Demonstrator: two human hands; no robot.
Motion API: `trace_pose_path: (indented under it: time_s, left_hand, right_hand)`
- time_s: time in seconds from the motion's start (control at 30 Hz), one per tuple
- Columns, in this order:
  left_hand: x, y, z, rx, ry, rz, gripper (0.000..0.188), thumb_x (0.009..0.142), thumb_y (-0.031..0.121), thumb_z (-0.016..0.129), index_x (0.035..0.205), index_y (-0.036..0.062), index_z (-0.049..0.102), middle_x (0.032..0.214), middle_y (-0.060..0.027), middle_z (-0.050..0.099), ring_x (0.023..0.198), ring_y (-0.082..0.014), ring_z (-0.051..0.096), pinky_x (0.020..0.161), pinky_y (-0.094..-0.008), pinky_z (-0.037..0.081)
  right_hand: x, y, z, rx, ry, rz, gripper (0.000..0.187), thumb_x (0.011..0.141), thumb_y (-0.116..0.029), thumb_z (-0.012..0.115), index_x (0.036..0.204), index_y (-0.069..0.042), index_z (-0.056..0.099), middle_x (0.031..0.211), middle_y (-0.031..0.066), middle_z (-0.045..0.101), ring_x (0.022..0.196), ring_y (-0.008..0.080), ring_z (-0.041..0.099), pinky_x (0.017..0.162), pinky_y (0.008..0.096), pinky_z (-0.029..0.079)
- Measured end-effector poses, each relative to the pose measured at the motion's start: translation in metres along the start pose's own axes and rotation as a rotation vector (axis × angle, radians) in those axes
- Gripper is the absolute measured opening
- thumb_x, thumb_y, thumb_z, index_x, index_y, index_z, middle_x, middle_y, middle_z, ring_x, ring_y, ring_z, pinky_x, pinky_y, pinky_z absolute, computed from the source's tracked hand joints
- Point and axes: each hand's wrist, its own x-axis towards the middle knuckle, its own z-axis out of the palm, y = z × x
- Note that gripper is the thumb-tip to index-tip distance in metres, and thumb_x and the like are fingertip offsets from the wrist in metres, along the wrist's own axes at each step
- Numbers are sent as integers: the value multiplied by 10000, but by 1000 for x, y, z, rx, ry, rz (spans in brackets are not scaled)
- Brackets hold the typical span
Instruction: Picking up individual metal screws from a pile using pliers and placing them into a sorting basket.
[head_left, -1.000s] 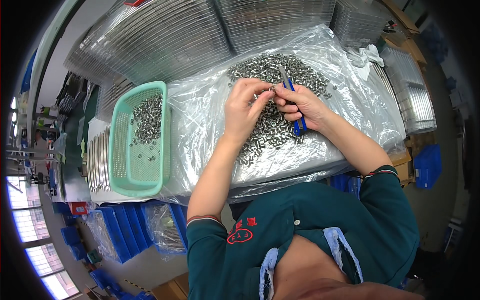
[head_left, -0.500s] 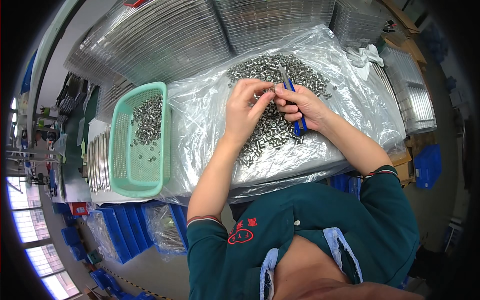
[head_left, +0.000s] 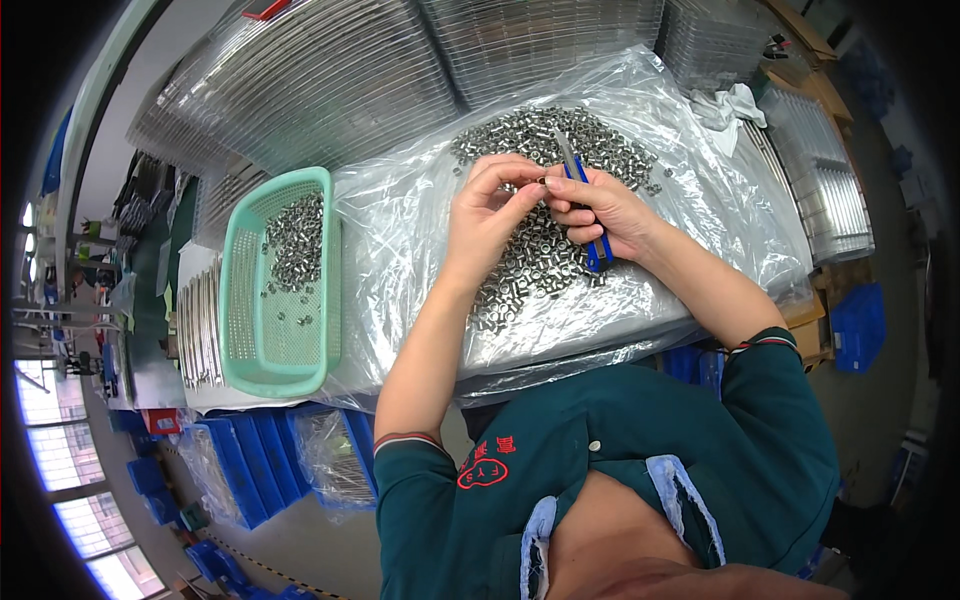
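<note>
Where hands [head_left: 545,205] meet, clear plastic sheet [head_left: 400,230] beside green basket [head_left: 280,285].

I am seeing my left hand [head_left: 492,215] pinching a small metal piece [head_left: 541,182] against my right hand [head_left: 601,210], which is gripping a blue-handled tool [head_left: 585,205], above a heap of metal parts [head_left: 545,255] lying on clear plastic sheeting [head_left: 400,230]; a green basket [head_left: 283,372] is sitting just left.

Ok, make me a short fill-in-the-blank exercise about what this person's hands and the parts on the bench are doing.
1. The right hand grips a tool with a ____ handle.
2. The left hand pinches a small metal part at its ____.
3. The loose metal parts lie heaped on clear ____ sheeting.
4. The basket to the person's left is ____ in colour.

Missing words: blue; fingertips; plastic; green
</note>
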Motion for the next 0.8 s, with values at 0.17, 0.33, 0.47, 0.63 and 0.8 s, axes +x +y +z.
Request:
trace_pose_path:
  time_s: [0.17, 0.33, 0.47, 0.63, 0.8]
  left_hand:
    - [0, 5, 1, 16, -4, -72, 137, 785, 51, 606, 920, 34, 620, 988, -59, 510, 922, -143, 520, 758, -255, 454]
    - [0, 6, 1, -17, 6, -81, 166, 788, 62, 606, 949, 23, 618, 987, -73, 549, 921, -145, 532, 777, -250, 445]
    - [2, 11, 0, -183, 99, -275, 226, 812, 96, 587, 1023, 14, 597, 980, -86, 611, 869, -120, 560, 755, -223, 437]
    - [4, 7, -8, -194, 152, -316, 266, 829, 143, 573, 1070, 27, 570, 969, -79, 622, 845, -86, 563, 685, -188, 415]
    - [5, 6, -10, -214, 178, -299, 204, 828, 126, 573, 1010, 37, 551, 917, -64, 624, 843, -86, 567, 662, -186, 411]
  right_hand:
    - [-1, 0, -1, 14, -10, 16, 137, 838, -193, 573, 830, -94, 477, 681, -40, 456, 468, -26, 361, 337, 109, 266]
    - [0, 1, -1, -2, -15, 14, 149, 847, -215, 561, 841, -83, 492, 678, -34, 463, 461, -25, 354, 340, 113, 269]
    - [-2, 2, -1, -131, 5, -42, 210, 876, -272, 509, 897, -64, 509, 676, -32, 461, 457, -22, 340, 354, 121, 265]
    - [-8, -5, 7, -348, 122, -377, 296, 912, -322, 418, 949, -44, 511, 664, -34, 444, 467, -5, 326, 392, 142, 261]
    - [-3, -4, -2, -1293, 348, -846, 232, 861, -234, 510, 1012, -62, 549, 841, 51, 581, 751, 173, 574, 647, 278, 446]
